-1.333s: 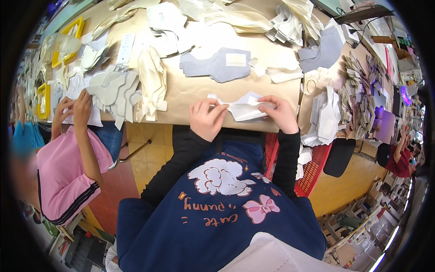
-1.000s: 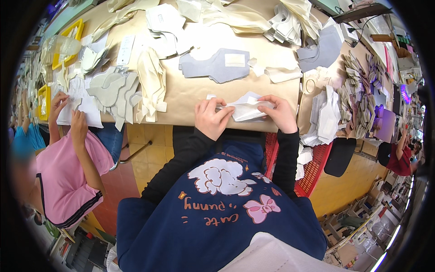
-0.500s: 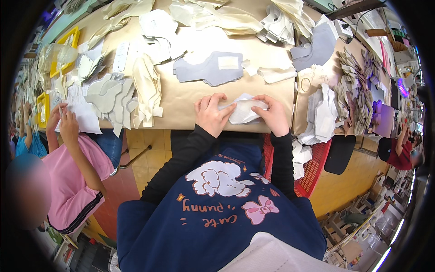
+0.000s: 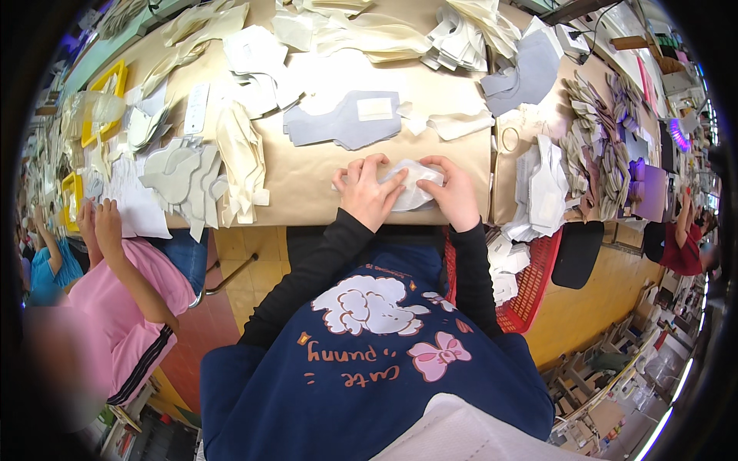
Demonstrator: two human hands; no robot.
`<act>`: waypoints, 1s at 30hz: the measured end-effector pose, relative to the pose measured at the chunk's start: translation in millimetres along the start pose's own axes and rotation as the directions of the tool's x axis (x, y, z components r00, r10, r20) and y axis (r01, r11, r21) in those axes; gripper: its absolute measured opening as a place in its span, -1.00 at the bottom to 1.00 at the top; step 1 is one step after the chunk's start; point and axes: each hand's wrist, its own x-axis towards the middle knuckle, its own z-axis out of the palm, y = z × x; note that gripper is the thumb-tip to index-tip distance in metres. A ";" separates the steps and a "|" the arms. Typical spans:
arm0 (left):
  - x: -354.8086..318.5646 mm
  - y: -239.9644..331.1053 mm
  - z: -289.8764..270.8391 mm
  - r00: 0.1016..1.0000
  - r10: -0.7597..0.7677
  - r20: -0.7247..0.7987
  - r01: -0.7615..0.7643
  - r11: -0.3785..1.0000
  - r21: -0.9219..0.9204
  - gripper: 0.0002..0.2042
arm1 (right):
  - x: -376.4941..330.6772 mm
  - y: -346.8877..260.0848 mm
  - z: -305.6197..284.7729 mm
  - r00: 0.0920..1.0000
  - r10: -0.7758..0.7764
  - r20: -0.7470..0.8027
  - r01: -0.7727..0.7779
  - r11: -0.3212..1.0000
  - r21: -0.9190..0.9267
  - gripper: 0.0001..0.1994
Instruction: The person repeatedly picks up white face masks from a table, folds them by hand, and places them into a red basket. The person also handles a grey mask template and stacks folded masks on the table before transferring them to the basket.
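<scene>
"Where is the white piece (image 4: 411,200)?"

"Between the left hand (image 4: 367,194) and the right hand (image 4: 455,194), over the near part of the table (image 4: 296,180). The right hand pinches its right side. The left hand's bent fingers cover its left end; whether they grip it, one cannot tell."

"And around them?"

"Grey pieces (image 4: 330,127) beyond the left hand; a white stack (image 4: 544,196) right of the right hand."
</scene>
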 end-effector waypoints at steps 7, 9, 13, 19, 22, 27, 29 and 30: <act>-1.3 8.2 2.8 0.998 -0.068 0.007 0.067 0.997 0.041 -0.70 | -26.1 -12.0 -16.2 0.996 0.091 -0.012 -0.092 0.993 -0.068 -0.47; -1.7 8.8 2.9 0.997 -0.074 0.014 0.073 0.997 0.041 -0.69 | -35.4 -10.6 -16.9 0.994 0.087 -0.073 -0.090 0.995 -0.040 -0.46; -2.1 8.6 1.8 0.996 -0.083 0.035 0.081 0.995 0.055 -0.68 | -47.5 0.8 -10.2 0.960 -0.174 -0.218 0.127 0.968 -0.215 -0.57; -2.0 10.3 0.5 0.993 -0.095 0.066 0.091 0.994 0.062 -0.67 | -62.6 21.0 1.6 0.869 -0.416 -0.268 0.252 0.838 -0.485 -0.72; -1.9 11.7 0.0 0.993 -0.093 0.066 0.087 0.993 0.082 -0.67 | -64.4 27.5 4.4 0.866 -0.399 -0.302 0.259 0.874 -0.411 -0.76; -0.9 16.4 2.5 0.997 -0.066 0.044 0.061 0.992 0.114 -0.67 | -63.8 32.5 3.2 0.873 -0.381 -0.304 0.253 0.887 -0.386 -0.78; 0.5 18.4 5.5 0.999 -0.023 0.045 0.018 0.994 0.111 -0.65 | -63.4 33.4 2.9 0.872 -0.384 -0.304 0.256 0.887 -0.385 -0.77; 1.2 19.4 6.9 0.998 0.008 0.058 -0.014 0.996 0.093 -0.64 | -63.1 33.9 3.1 0.871 -0.386 -0.305 0.257 0.886 -0.386 -0.77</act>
